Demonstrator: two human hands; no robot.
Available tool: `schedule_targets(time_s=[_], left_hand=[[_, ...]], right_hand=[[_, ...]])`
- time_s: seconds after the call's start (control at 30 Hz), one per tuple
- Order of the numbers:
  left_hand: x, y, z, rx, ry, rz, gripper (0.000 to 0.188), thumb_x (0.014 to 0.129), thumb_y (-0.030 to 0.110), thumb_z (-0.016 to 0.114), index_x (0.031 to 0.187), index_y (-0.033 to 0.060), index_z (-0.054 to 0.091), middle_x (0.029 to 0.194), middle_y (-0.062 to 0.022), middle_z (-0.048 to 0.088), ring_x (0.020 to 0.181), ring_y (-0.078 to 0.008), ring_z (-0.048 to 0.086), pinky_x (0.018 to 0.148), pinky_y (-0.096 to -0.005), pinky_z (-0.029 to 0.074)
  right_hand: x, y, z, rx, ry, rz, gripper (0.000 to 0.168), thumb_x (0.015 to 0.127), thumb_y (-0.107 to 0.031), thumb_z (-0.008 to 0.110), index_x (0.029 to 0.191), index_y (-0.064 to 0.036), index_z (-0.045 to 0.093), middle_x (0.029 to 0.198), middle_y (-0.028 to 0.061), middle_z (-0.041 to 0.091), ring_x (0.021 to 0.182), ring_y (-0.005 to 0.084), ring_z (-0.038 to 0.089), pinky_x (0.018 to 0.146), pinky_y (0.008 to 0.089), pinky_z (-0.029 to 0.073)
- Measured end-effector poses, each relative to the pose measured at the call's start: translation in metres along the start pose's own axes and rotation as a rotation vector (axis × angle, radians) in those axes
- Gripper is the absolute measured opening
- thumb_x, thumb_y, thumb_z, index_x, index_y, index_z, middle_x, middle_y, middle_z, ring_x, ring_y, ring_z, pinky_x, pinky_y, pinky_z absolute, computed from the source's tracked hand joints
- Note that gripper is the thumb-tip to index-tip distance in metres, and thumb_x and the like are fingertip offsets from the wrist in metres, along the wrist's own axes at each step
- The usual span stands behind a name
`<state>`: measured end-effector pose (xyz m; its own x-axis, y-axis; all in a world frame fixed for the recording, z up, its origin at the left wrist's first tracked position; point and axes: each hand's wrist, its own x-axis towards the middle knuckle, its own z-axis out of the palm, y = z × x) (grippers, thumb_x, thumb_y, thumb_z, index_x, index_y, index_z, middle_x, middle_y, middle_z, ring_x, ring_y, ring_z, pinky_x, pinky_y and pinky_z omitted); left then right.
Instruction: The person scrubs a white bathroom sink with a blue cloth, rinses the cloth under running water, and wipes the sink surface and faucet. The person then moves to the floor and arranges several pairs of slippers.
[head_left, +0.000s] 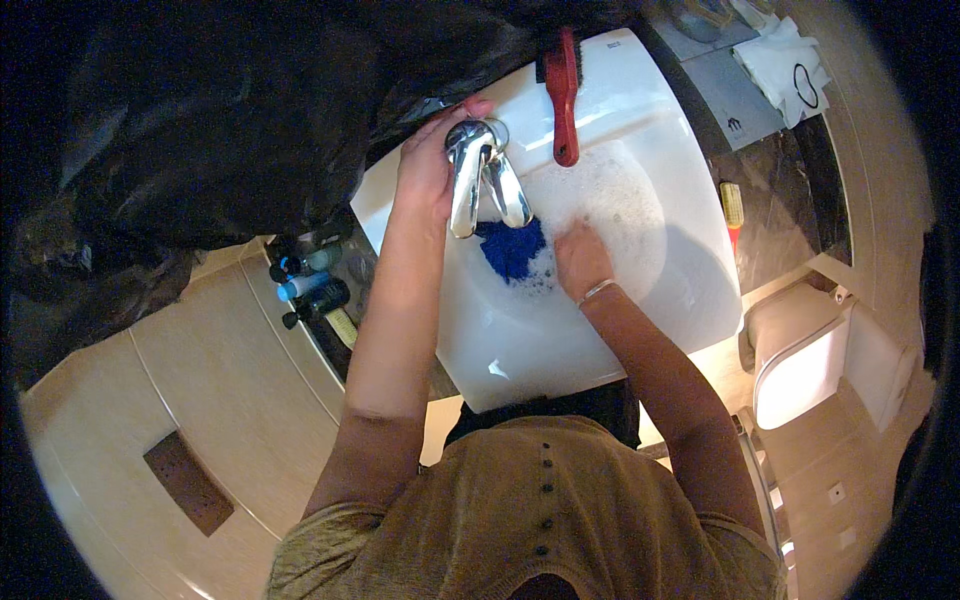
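Observation:
A white ceramic sink (517, 337) holds soapy water with foam (630, 202). My left hand (435, 161) is behind and beside the chrome mixer faucet (469, 180); its fingers are partly hidden by the faucet, so its hold cannot be made out. My right hand (583, 259) is down in the foamy basin with its fingertips hidden in suds. Just left of it lies a wet blue cloth (512, 251), partly beneath the faucet's spout and edged with bubbles. A red-handled brush (564, 112) rests on the sink's back ledge, its handle pointing towards the basin.
Small bottles (311, 289) stand on the dark counter to the left, near a yellow-bristled brush (341, 328). Another yellow-bristled brush (731, 206) lies right of the sink. Farther back are a white cloth (784, 67) and a black band. A toilet (802, 375) stands at right.

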<state>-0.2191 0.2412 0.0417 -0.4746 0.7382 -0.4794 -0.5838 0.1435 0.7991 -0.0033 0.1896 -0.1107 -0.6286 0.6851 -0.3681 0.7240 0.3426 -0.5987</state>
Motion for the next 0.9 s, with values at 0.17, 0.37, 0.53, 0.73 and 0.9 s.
schedule_targets(time_s=[0.17,0.37,0.53,0.73,0.9], left_hand=[[0.002,0.001,-0.005,-0.064,0.027,-0.022,0.019,0.09,0.005,0.055,0.104,-0.0059,0.06,0.099,-0.0165,0.066,0.089,-0.0224,0.064,0.08,-0.0329,0.053],[-0.002,0.0,0.003,-0.001,0.058,0.021,0.02,0.089,0.006,0.056,0.106,-0.0047,0.06,0.099,-0.0158,0.066,0.092,-0.023,0.064,0.082,-0.033,0.052],[-0.009,0.003,0.007,0.035,0.111,0.015,0.021,0.09,0.006,0.054,0.107,-0.0042,0.06,0.098,-0.0153,0.067,0.09,-0.0221,0.064,0.08,-0.0327,0.052],[-0.006,0.003,0.005,0.042,0.029,0.03,0.025,0.09,0.007,0.055,0.112,-0.0055,0.058,0.102,-0.016,0.066,0.093,-0.0218,0.064,0.082,-0.0321,0.052],[0.001,-0.002,-0.007,0.039,-0.005,0.032,0.022,0.091,0.007,0.054,0.108,-0.0054,0.06,0.1,-0.0153,0.066,0.093,-0.0218,0.064,0.083,-0.0318,0.052]], right_hand=[[-0.008,0.0,0.01,0.068,0.03,0.031,0.043,0.093,-0.029,0.042,0.109,0.01,0.052,0.106,0.0307,0.056,0.098,0.0421,0.055,0.091,0.045,0.044],[-0.011,-0.011,-0.012,-0.088,-0.044,-0.133,0.035,0.093,-0.02,0.04,0.101,0.009,0.057,0.108,0.0298,0.056,0.102,0.0413,0.054,0.094,0.0438,0.043],[-0.014,-0.04,-0.05,-0.039,-0.157,-0.015,0.034,0.088,-0.016,0.046,0.111,0.008,0.051,0.109,0.0292,0.055,0.101,0.0409,0.054,0.091,0.0442,0.044],[-0.022,-0.033,-0.011,0.197,0.2,0.118,0.039,0.085,-0.016,0.049,0.116,0.008,0.045,0.108,0.0284,0.054,0.102,0.0422,0.052,0.09,0.0459,0.044],[-0.006,-0.019,-0.007,-0.188,0.058,-0.09,0.028,0.087,-0.017,0.048,0.105,0.004,0.054,0.111,0.0249,0.053,0.104,0.0364,0.053,0.089,0.0433,0.046]])
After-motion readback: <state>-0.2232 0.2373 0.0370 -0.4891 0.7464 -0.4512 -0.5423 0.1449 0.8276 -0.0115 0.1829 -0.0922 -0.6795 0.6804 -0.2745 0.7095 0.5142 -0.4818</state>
